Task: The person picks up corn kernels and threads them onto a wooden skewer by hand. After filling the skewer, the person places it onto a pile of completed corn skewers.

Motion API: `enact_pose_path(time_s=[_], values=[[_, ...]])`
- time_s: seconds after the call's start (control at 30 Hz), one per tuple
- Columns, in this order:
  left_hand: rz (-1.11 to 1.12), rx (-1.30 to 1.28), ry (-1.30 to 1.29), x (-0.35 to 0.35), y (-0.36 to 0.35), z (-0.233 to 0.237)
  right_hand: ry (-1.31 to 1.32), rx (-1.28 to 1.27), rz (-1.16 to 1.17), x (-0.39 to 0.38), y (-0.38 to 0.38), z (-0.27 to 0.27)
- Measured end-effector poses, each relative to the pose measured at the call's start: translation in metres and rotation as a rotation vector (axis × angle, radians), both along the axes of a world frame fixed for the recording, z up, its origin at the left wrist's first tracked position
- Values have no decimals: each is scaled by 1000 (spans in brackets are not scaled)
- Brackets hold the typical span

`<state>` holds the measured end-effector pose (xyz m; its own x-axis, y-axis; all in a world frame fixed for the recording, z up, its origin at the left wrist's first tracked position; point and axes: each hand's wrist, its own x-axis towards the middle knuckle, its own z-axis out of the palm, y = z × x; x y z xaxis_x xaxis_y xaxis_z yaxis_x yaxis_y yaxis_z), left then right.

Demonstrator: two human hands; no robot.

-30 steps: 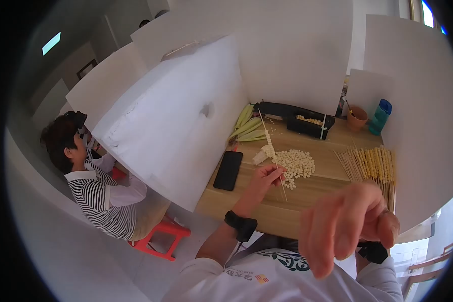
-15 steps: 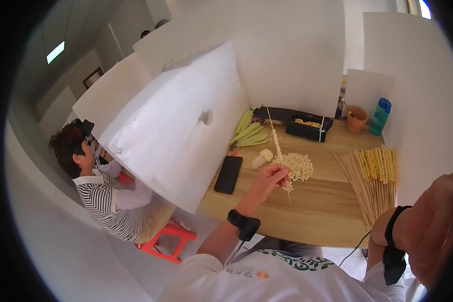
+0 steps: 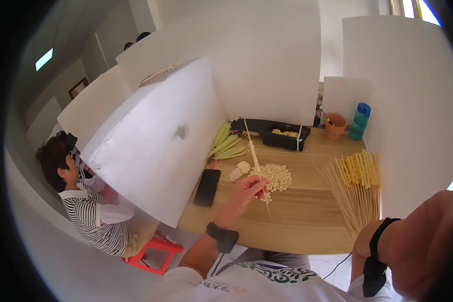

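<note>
The fingers of the left hand (image 3: 251, 187) are together, thumb and forefinger clamped on a thin wooden skewer (image 3: 253, 152) below its threaded part. The skewer is held tilted over the surface (image 3: 302, 221), its bare upper point slanting away from the person and its bare lower end emerging beneath the hand. Along its middle stretch, pale corn kernels (image 3: 255, 161) sit in a narrow row.

The right hand (image 3: 428, 246) is raised close to the camera at the right edge, well apart from the skewer; it is partly cut off and dark, so whether its fingers are apart or hold anything cannot be told.

Just beyond the left hand spreads a heap of loose kernels (image 3: 279, 177), with a partly stripped corn cob (image 3: 239, 171) on its left. A black phone (image 3: 207, 187) lies left of the hand, near green husks (image 3: 225, 143). Farther back, a black box (image 3: 286, 143) contains yellow kernels. To the right lie many skewers (image 3: 350, 204), yellow kernels on their far ends; behind them stand a terracotta pot (image 3: 335, 128) and a blue-green bottle (image 3: 360, 122). Beyond a white panel (image 3: 146, 136) at left, another person (image 3: 93, 216) sits on a red stool (image 3: 158, 254).
</note>
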<state>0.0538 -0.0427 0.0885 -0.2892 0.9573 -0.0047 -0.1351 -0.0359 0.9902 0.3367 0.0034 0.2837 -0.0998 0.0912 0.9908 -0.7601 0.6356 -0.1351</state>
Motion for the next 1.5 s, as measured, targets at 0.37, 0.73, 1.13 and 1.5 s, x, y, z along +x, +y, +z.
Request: enact_pose_path(time_s=[0.37, 0.73, 1.13, 1.5], values=[[-49, 77, -77, 6, -6, -17, -519, -711, -59, -57, 28, -93], [-183, -1, 19, 46, 19, -42, -1052, -930, 78, -104, 72, -224], [-191, -94, 143, 2, 39, -23, -907, -995, 146, -98, 104, -230], [52, 156, -190, -24, 82, -20, -937, -1022, 69, -93, 84, -244]])
